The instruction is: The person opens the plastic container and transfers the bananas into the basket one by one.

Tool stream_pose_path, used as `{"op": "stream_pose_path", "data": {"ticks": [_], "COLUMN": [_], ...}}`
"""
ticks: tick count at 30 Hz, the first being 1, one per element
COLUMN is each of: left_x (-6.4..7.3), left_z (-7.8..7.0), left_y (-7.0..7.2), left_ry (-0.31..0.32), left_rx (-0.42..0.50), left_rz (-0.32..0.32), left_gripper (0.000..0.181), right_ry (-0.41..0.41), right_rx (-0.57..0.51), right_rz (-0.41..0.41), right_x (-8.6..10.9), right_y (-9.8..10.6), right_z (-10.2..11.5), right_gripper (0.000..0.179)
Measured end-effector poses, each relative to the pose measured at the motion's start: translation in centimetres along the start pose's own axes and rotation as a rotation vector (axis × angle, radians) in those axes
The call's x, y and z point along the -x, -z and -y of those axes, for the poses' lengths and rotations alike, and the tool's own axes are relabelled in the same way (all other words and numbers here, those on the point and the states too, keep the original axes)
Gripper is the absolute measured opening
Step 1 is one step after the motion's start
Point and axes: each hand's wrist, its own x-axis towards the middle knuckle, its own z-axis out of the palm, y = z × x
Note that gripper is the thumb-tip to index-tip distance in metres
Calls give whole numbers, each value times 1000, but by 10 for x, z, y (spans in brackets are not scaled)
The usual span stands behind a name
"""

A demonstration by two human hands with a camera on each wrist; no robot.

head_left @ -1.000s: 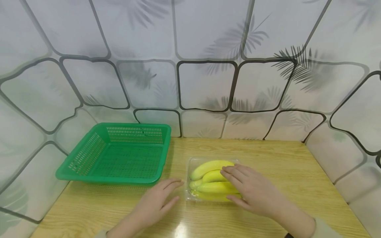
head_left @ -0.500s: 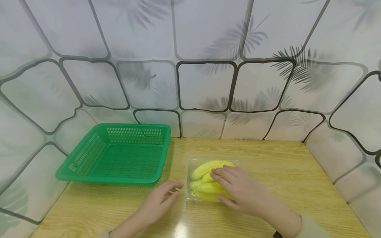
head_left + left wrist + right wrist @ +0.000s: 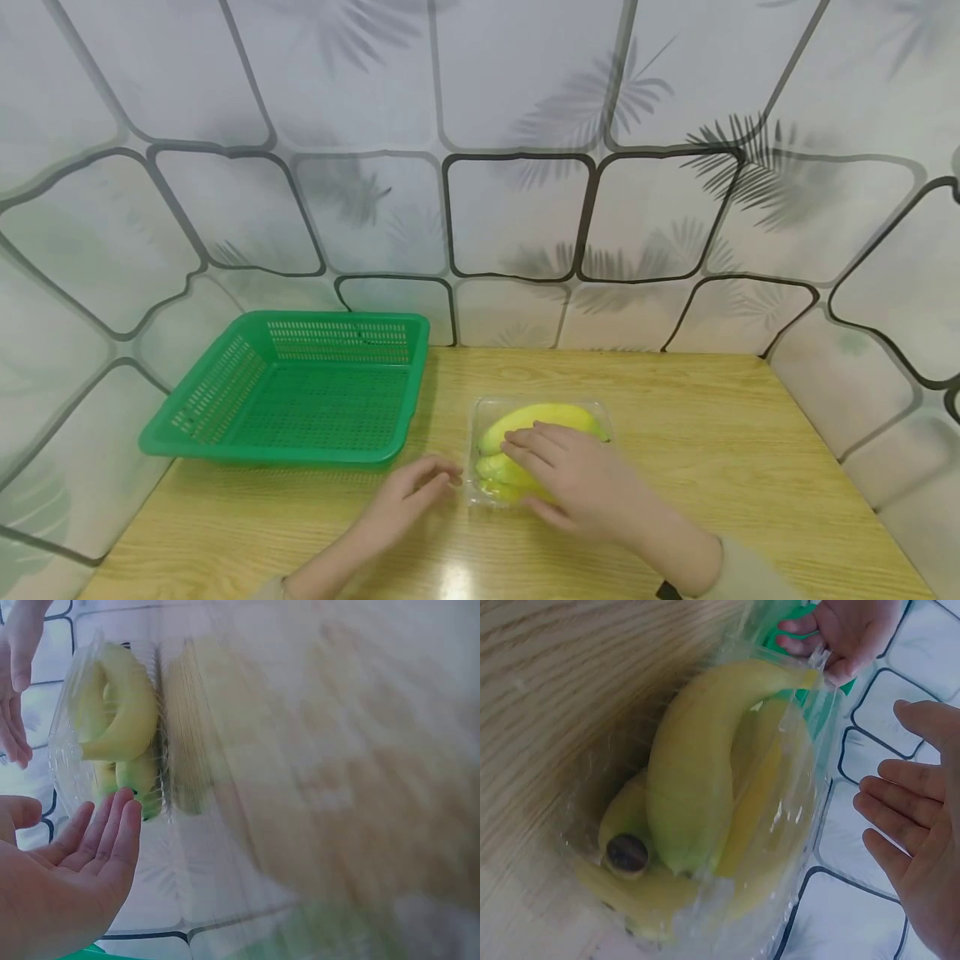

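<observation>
Several yellow bananas (image 3: 536, 421) lie in a clear plastic box (image 3: 483, 408) on the wooden table. My right hand (image 3: 581, 483) hovers over the box with extended fingers, hiding part of the bananas in the head view. The right wrist view shows a gap between this right hand (image 3: 922, 817) and the box (image 3: 787, 885). Beside the box's left side is my left hand (image 3: 405, 504), its fingers loosely bent and holding nothing. From the left wrist view, the left hand's fingertips are close to the box (image 3: 67, 750); whether they touch it I cannot tell.
A green plastic basket (image 3: 322, 408) with slotted walls stands on the table (image 3: 675, 400) to the left of the box. Patterned wall covering (image 3: 517, 217) rises behind the table and along both sides.
My right hand has moved left across the top of the box, uncovering the bananas' right end. My left hand has shifted only slightly, its fingers bending a little more. Box and basket stay put.
</observation>
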Motion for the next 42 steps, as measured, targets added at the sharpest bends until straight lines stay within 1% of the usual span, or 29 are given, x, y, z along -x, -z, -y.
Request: {"op": "stream_pose_path", "data": {"ticks": [5,9,14,16,20,24,30,33,37,42], "left_x": [-2,-4,-5,-5,-3,-2,-2,-2,-3,-2], "left_z": [1,1,5,6,8,9,10,10,10,9], "left_y": [0,-1,-3,-3,-4,-5,-8,-9,-11,-13], "left_ry": [51,96,129,153,218,278,307,318,328,348], "left_rx": [157,257,373,423,506,579,704,737,741,732], "left_rz": [39,75,128,144,152,148,161,168,175,165], "left_gripper": [32,35,41,43,46,42,30,26,27,37], "right_ry": [5,-6,-13,-17,-26,-39,-49,-48,-46,-28], "right_rx": [-27,-50,-77,-84,-98,-109,-108,-102,-116,-132], "right_rz": [-13,-4,8,17,31,41,47,53,36,0], "right_x": [-3,-4,-7,-8,-9,-10,-11,-11,-11,-11], "right_y": [-10,-18,-24,-26,-30,-34,-40,-43,-46,-51], "right_z": [6,10,14,15,17,19,23,24,24,24], "right_gripper": [68,67,66,65,64,62,60,60,57,55]}}
